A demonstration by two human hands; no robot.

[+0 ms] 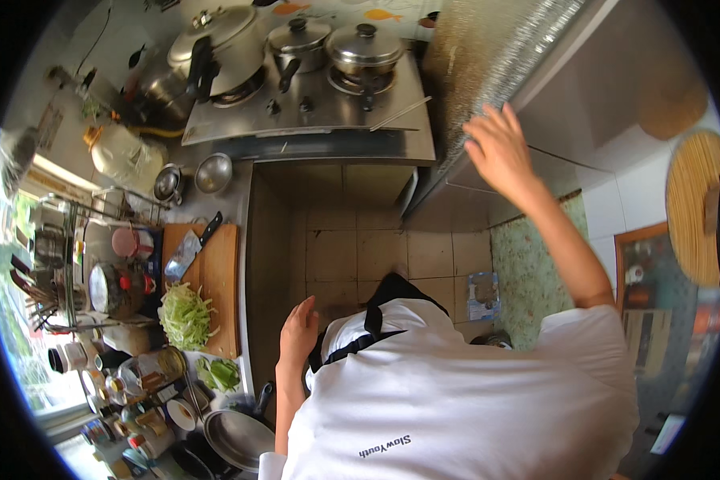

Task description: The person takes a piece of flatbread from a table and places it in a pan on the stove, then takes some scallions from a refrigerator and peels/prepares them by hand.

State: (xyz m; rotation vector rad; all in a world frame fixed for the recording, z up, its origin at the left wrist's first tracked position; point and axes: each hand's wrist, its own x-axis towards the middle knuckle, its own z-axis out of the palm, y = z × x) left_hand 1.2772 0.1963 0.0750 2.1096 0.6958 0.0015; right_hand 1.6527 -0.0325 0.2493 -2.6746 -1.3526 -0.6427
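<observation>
My right hand (499, 150) is raised in front of the refrigerator-like cabinet (576, 90), beside its silvery foil-like side (486, 66). Its fingers are spread with nothing in them; whether the fingertips touch the surface I cannot tell. Low at my side hangs my left hand (299, 333), empty and loosely extended, near the left counter's edge. On that counter a wooden cutting board (222, 288) carries a heap of shredded green cabbage (186, 317) and a kitchen knife (192, 247) with a black handle. Cut green leaves (217, 374) lie past the board's near end.
Ahead, a gas stove (330, 114) bears a large pressure cooker (222, 48), two lidded steel pots (365, 51) and chopsticks (401, 114). Metal bowls (213, 174) and a frying pan (240, 438) stand on the left counter, beside crowded jars (156, 366). A box (483, 297) lies on the floor.
</observation>
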